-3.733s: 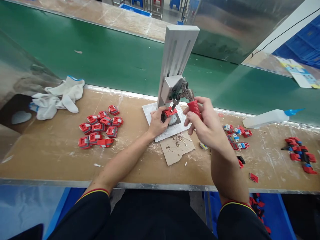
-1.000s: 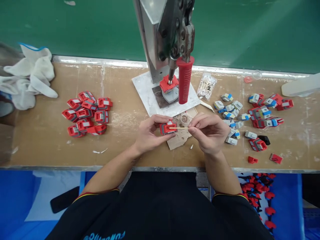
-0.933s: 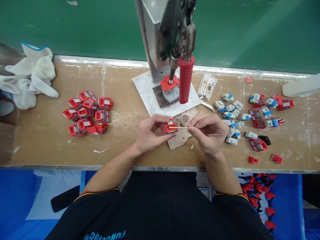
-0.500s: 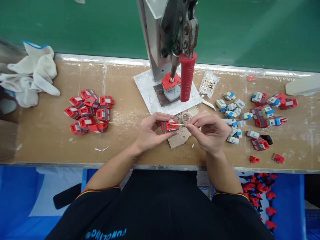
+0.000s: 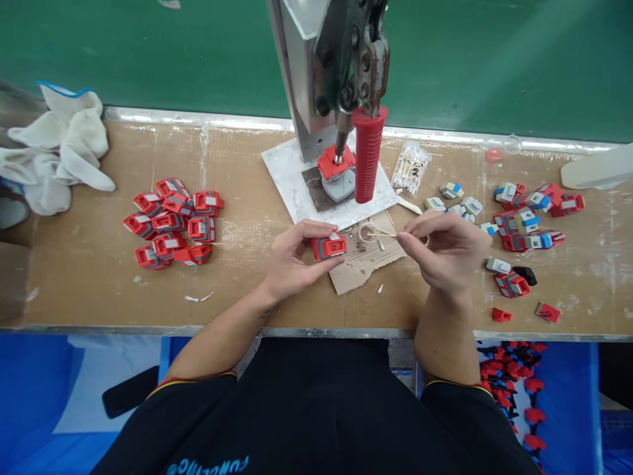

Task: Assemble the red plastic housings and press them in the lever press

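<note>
One red part point(image 5: 329, 246) sat gripped in the left hand point(image 5: 293, 264), left of the dish point(image 5: 361, 236); the right hand point(image 5: 448, 254) pinched a stick point(image 5: 384, 234), its long axis pointing leftward, tip at the dish.

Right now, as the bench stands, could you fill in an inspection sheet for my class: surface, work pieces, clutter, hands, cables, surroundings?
Surface: brown bench top, scuffed and streaked.
Work pieces: red-and-grey part and thin stick, both held; round dish, the thin stick's tip in or over it; red-handled clamp down on a red piece.
Clutter: white scraps, white gloves, packet of swabs.
Hands: left hand grips the red-and-grey part; right hand pinches the thin stick.
Cables: nothing seen.
Surroundings: green panel behind; blue bins below.
</note>
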A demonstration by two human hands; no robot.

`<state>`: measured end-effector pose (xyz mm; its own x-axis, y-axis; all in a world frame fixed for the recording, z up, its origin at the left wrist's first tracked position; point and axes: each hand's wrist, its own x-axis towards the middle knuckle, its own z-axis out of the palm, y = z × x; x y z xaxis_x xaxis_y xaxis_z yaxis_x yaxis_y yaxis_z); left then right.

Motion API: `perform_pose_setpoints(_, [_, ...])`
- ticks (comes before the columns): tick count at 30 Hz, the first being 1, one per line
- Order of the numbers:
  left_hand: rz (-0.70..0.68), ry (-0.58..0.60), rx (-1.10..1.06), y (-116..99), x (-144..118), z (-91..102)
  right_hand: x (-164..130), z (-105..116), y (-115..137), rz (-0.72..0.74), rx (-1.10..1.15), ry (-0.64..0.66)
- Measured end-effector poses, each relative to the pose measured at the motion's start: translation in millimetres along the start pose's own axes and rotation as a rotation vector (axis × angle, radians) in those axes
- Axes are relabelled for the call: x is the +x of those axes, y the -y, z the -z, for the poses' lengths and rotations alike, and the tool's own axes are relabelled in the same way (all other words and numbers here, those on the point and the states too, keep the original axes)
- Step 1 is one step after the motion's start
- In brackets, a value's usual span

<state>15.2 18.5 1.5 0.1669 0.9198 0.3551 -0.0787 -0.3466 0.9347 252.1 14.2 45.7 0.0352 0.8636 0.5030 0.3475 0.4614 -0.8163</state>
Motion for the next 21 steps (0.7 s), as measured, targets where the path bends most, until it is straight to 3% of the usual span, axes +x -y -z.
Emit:
perform_pose_setpoints(5, [0.057, -0.007, -0.032, 0.3, -0.5, -0.7, 0.2, -6.1, -16.1, -0.036, -0.285, 0.266])
perform_pose_setpoints(9, [0.020, -0.005, -0.034, 1.4, -0.3, -0.9, 0.6, -5.3, -18.6, -0.011, -0.341, 0.374])
perform_pose_setpoints(12, [-0.014, 0.007, -0.021, 1.9, -0.2, -0.7, 1.7, 3.8, -12.4, -0.013, -0.254, 0.302])
perform_pose_setpoints(17, [0.019, 0.026, 0.010, 1.6, -0.7, 0.2, -0.9, -2.6, 3.5, 0.003, 0.106, -0.018])
perform_pose_setpoints(21, [0.025, 0.031, 0.025, 1.3, -1.0, 0.4, -4.8, -20.5, 11.2, -0.003, 0.237, 0.016])
